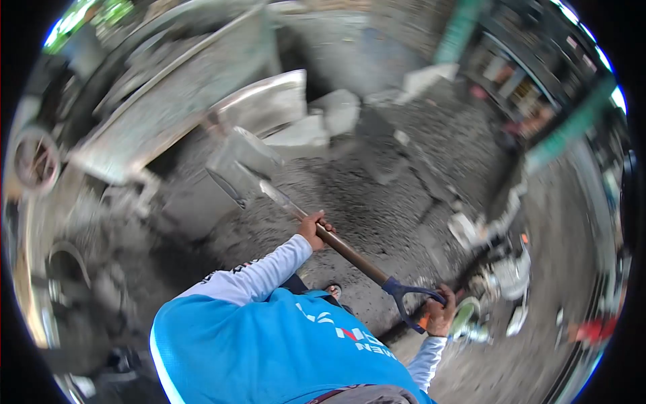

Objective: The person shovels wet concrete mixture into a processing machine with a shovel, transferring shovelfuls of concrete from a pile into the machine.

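A shovel (353, 256) with a brown shaft and a dark blue D-shaped handle slants across the view in front of my body. My left hand (314, 230) wraps around the shaft partway down. At the upper end, my right hand (439, 311) is closed on the D-handle grip. The metal blade (245, 161) points away to the upper left, close to a grey bucket-like container (196, 207); blur hides whether they touch. Dark grey sand or mortar mix (323, 192) covers the ground around the blade.
A large worn metal trough (182, 101) stands at the upper left, with a spoked wheel (36, 159) beside it. Pale blocks (336, 111) lie beyond the blade. Debris and a white container (511, 273) sit at right. A green post (572, 124) rises at the far right.
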Tool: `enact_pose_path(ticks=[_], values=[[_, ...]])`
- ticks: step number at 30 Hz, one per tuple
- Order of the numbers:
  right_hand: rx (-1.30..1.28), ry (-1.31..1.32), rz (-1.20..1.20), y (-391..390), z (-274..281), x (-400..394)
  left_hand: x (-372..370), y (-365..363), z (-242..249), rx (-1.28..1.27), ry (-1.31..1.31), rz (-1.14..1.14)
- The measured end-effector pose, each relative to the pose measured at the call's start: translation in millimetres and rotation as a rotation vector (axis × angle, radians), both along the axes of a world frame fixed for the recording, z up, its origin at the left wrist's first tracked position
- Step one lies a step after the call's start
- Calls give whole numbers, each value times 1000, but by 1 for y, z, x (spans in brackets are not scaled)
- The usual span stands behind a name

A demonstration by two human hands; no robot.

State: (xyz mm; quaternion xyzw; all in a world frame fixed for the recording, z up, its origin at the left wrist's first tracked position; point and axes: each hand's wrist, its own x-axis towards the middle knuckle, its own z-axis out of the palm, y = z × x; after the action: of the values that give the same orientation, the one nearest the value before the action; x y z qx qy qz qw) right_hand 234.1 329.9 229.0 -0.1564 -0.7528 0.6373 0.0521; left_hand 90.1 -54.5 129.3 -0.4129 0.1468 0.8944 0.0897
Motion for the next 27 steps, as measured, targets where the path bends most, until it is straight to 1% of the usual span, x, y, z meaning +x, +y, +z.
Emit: enact_pose_path(ticks=[1,2,4,5,6,7,8,10,11,14,15,18,19,20,21,22,23,24,25,26,27], values=[[324,127,143,-9,13,-27,5,-18,-5,-28,-86,106],[379,288,269,-30,36,-50,9,-40,-5,-1,-75,163],[329,443,442,-70,58,-92,5,-82,0,52,-44,245],[485,682,585,-96,79,-116,-2,-107,3,-4,-15,263],[475,780,682,-126,98,-133,-12,-139,-4,-61,14,264],[464,877,775,-155,115,-143,-15,-163,24,-98,20,286],[452,972,867,-183,129,-151,-26,-199,7,-127,79,298],[449,1117,993,-237,152,-160,-37,-247,36,-147,-11,360],[449,1193,1051,-265,160,-163,-33,-259,48,-125,44,379],[473,1358,1036,-354,173,-169,-20,-279,84,-58,208,410],[459,1434,992,-387,178,-174,-22,-283,82,-24,270,422],[341,1383,934,-454,229,-178,-38,-332,85,5,400,462],[291,1397,908,-485,239,-183,-42,-352,106,-2,434,470],[363,1398,913,-519,226,-190,-44,-381,128,-108,381,493],[435,1400,917,-553,212,-197,-34,-394,106,-84,373,476],[506,1403,921,-587,199,-204,-30,-416,73,-68,378,460],[586,1412,958,-596,185,-200,-44,-448,51,-68,417,447],[577,1439,955,-597,174,-194,-62,-475,50,-72,463,438],[514,1413,985,-598,173,-184,-57,-460,46,56,475,623],[514,1373,1013,-598,167,-177,-40,-438,64,101,505,667],[525,1342,1037,-597,165,-171,-21,-413,94,45,529,642]])
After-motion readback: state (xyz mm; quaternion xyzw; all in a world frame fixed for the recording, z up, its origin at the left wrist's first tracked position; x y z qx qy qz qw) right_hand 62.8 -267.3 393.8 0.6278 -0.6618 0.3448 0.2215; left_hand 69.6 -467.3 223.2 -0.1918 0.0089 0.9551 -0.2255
